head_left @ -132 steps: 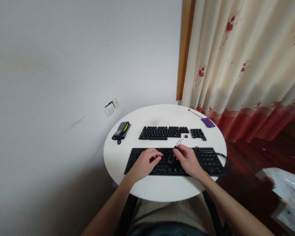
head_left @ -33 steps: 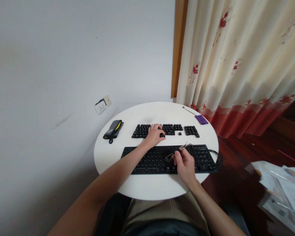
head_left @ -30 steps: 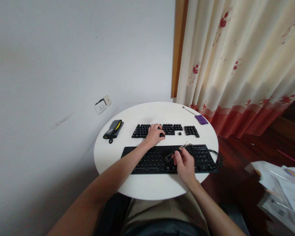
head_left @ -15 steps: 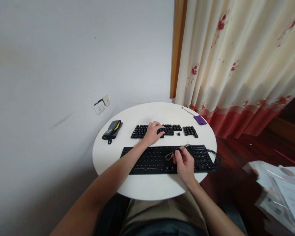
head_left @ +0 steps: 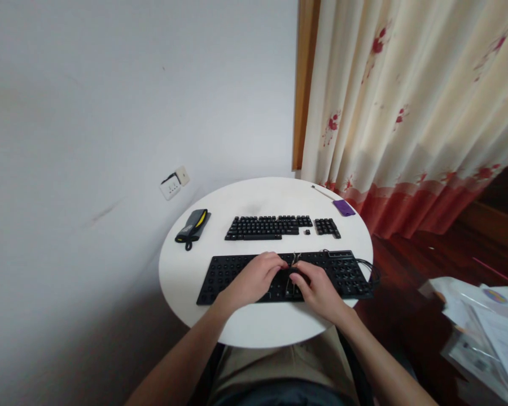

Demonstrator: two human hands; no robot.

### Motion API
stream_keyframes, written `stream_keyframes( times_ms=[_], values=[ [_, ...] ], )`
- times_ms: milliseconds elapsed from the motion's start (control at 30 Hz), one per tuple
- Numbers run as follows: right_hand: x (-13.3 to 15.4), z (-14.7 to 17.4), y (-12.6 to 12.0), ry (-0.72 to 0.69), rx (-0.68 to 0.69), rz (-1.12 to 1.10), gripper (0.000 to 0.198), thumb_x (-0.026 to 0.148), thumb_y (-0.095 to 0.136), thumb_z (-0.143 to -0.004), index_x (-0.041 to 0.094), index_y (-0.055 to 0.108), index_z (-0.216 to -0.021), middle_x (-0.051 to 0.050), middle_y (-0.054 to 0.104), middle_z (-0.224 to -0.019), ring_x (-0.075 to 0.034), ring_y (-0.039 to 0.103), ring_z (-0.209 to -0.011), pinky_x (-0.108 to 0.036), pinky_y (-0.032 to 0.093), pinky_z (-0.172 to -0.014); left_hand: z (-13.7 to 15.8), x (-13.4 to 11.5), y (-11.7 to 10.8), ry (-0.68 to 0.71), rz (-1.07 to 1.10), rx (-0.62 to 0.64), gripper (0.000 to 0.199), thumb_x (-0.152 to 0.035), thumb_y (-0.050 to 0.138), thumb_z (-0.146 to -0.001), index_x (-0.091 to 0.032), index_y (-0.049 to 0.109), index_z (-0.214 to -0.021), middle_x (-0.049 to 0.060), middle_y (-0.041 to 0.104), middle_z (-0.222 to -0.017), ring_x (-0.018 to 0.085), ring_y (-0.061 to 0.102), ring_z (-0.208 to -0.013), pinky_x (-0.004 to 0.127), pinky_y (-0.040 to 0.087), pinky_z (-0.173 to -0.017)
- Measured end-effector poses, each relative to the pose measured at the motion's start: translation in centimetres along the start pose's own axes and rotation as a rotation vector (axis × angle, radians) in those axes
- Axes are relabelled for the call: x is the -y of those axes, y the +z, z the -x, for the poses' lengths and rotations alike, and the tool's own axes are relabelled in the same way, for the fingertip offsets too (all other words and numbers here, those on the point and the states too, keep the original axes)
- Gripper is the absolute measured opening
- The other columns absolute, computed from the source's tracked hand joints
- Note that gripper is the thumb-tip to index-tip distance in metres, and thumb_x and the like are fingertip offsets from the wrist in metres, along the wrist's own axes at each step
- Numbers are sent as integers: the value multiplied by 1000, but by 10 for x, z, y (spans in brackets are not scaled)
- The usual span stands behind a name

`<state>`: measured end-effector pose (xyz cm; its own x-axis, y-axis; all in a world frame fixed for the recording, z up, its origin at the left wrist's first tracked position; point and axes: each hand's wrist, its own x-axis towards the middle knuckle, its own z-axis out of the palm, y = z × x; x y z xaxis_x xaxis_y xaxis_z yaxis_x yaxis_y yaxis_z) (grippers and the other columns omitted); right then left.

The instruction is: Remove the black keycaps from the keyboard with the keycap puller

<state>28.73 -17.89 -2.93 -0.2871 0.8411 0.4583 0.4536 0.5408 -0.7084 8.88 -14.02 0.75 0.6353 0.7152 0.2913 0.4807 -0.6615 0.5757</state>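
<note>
A black keyboard base [head_left: 228,276] with bare key switches lies across the near half of the round white table [head_left: 258,332]. Over its middle, my right hand [head_left: 319,285] grips a wire keycap puller [head_left: 295,259] with a dark handle. My left hand [head_left: 258,276] has come up against the puller from the left, thumb and fingers pinched together; what is between them is too small to make out. Behind the base, black keycaps [head_left: 260,226] sit in keyboard order, with a number-pad group [head_left: 327,226] to their right. One loose keycap [head_left: 307,232] stands between the groups.
A grey and yellow pouch [head_left: 193,225] rests at the table's left. Toward the back right are a purple cloth [head_left: 344,207] and a thin stick-like tool [head_left: 323,193]. The keyboard's cable [head_left: 372,270] hangs by the right edge. A wall and curtain [head_left: 364,113] stand behind.
My left hand has moved from the laid-out keycaps down to the puller. My right hand has turned the puller more upright and stays over the base. The base's left end has shifted slightly nearer.
</note>
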Motion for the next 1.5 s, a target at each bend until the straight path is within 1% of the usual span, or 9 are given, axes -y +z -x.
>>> stream_keyframes(
  times_ms=[167,333,433,600,900,1067,1200,1300,1500],
  values=[
    [5,-1,-4,-100,163,50,17,24,49,-98,21,58,-84,-2,62,-81,-18,57,-75,-28,42,-69,36,-5,27,-122,71,-115,26,-17,43,-99,-21,68,-95,3,65,-98,18,58,-97,31,45,-91],
    [10,2,-11,-178,239,28,17,24,49,-98,21,62,-87,-3,63,-85,-18,59,-80,-27,43,-73,42,-15,34,-131,61,-89,15,-20,66,-88,-24,69,-102,3,62,-108,20,55,-105,34,44,-97],
    [7,4,-8,-112,177,18,18,24,50,-97,21,61,-84,-3,64,-83,-18,58,-78,-28,43,-72,38,-14,38,-142,-12,-79,19,-24,77,-79,-23,70,-96,3,62,-107,22,55,-103,36,44,-95],
    [-3,7,3,89,22,-13,18,25,52,-94,19,61,-80,-2,65,-76,-17,57,-70,-26,43,-66,35,-9,50,-174,-88,-133,13,-25,77,-80,-23,70,-91,1,64,-98,21,56,-95,36,45,-87],
    [-14,6,9,222,4,-92,20,30,50,-96,20,57,-80,-1,66,-71,-18,61,-66,-26,42,-62,36,-15,52,-195,-123,-149,13,-22,74,-83,-21,66,-93,0,65,-100,21,57,-96,37,43,-87],
    [-13,7,8,187,-4,-91,20,30,48,-98,20,57,-84,-2,66,-72,-18,61,-67,-27,43,-63,38,-13,54,-189,-113,-153,16,-23,75,-82,-21,65,-94,0,64,-100,21,57,-97,37,43,-88],
    [-7,11,4,18,41,6,16,26,49,-97,20,60,-88,-4,66,-81,-18,59,-74,-28,43,-69,40,-8,53,-166,-27,-190,25,-21,78,-79,-21,65,-100,2,62,-106,20,57,-100,34,44,-90],
    [-3,13,2,-75,79,61,13,24,49,-97,20,60,-89,-4,65,-85,-18,58,-79,-29,42,-73,40,-5,53,-149,-47,-176,21,-21,78,-79,-20,66,-96,2,63,-103,21,56,-99,35,45,-88],
    [-4,11,5,53,36,50,18,25,50,-96,20,57,-80,-2,63,-76,-17,56,-70,-26,41,-67,40,-5,53,-119,-77,-156,8,-23,71,-86,-21,69,-94,3,65,-99,21,55,-96,36,43,-88]
  ],
)
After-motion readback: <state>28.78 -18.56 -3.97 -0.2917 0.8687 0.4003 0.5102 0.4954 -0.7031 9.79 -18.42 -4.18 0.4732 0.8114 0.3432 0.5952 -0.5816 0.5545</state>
